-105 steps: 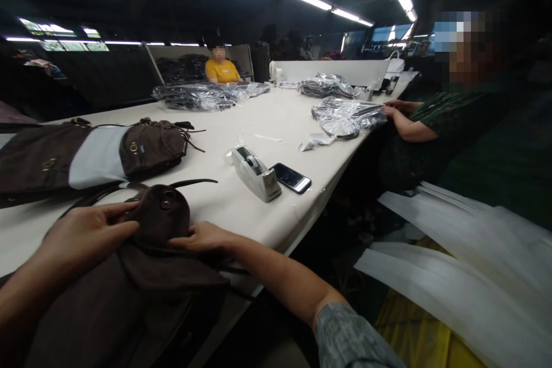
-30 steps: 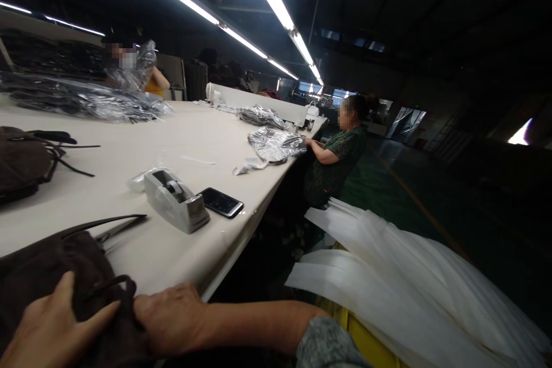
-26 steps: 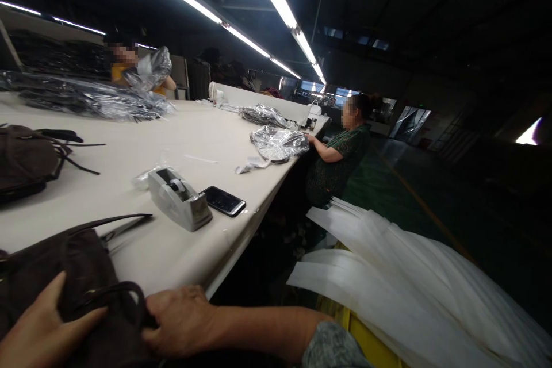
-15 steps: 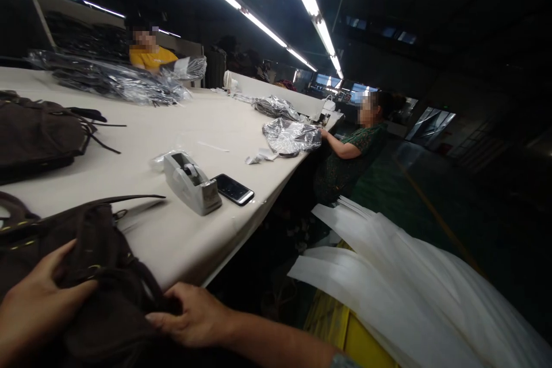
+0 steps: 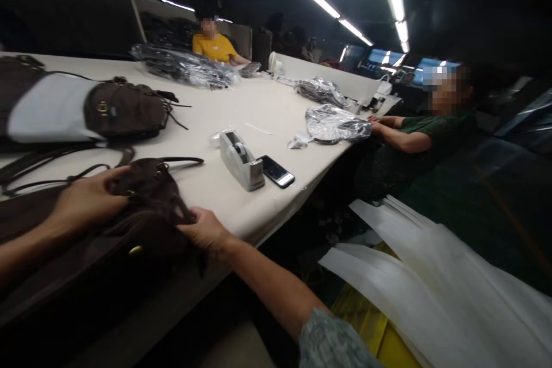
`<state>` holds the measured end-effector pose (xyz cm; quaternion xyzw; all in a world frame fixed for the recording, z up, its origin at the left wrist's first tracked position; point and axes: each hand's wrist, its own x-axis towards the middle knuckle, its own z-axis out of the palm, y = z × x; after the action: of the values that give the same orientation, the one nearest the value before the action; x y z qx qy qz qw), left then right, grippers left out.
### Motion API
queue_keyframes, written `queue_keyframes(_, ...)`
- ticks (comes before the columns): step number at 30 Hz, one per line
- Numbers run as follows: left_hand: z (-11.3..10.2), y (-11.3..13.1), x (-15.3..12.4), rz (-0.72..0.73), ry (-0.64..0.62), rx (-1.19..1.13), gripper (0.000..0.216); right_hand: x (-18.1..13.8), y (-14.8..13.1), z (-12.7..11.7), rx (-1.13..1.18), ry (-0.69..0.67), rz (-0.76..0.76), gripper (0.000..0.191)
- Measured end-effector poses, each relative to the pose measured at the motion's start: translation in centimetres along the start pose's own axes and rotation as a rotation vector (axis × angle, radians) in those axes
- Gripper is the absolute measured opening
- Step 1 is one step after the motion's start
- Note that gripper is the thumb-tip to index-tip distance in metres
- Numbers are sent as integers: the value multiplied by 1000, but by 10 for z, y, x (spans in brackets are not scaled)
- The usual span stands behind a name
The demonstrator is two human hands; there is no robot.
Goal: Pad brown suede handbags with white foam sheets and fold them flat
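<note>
A dark brown bag point(image 5: 103, 247) with straps and brass-coloured fittings lies at the table's near edge. My left hand point(image 5: 92, 195) grips its upper part, thumb and fingers closed on the fabric. At the bag's right end, my right hand point(image 5: 207, 230) pinches its edge or a strap; the fingertips are partly hidden. Behind it lies another brown bag point(image 5: 129, 109) with a white sheet point(image 5: 52, 106) wrapped about it. A grey tape dispenser point(image 5: 241, 161) stands beyond my right hand, beside a phone point(image 5: 276, 171).
Plastic-wrapped bags point(image 5: 185, 66) lie on the pale table point(image 5: 241, 109). A co-worker in dark green point(image 5: 414, 141) handles a wrapped bag point(image 5: 336, 125) on the right. Another in yellow point(image 5: 215, 49) is at the back. White sheets point(image 5: 431, 276) rest over a yellow container point(image 5: 362, 316).
The view has swung left, shifting the table's things rightward. The held bag shows more fully, both hands still on it. The co-worker in green now has both hands at the wrapped bag.
</note>
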<state>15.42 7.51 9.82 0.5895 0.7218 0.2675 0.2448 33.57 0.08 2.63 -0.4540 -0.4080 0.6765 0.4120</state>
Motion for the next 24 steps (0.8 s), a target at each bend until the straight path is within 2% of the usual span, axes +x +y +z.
queue_keyframes(3,5,3,-8,13,51,41,87,17,-5,0,-586,105,-167,20)
queue_keyframes(5,13,2,-13,-8,63,-33,92,17,-4,0,-892,133,-220,18)
queue_keyframes(7,19,1,-17,-64,29,-170,89,14,-4,2,-1066,143,-224,23)
queue_keyframes(10,23,3,-21,-142,-61,-428,80,8,-3,6,-1190,172,-220,31)
queue_keyframes(15,18,7,-25,-229,-116,-715,66,-11,-5,5,-1263,225,-240,41)
queue_keyframes(18,19,7,-25,-289,-156,-816,66,-20,-10,-3,-1249,296,-470,52)
queue_keyframes(20,24,5,-23,-321,-183,-865,66,-15,-16,-10,-1114,302,-622,44)
queue_keyframes(21,26,4,-23,-333,-194,-883,66,-9,-20,-14,-1003,284,-639,35)
queue_keyframes(24,33,2,-22,-339,-209,-914,65,25,-35,-20,-634,181,-454,22)
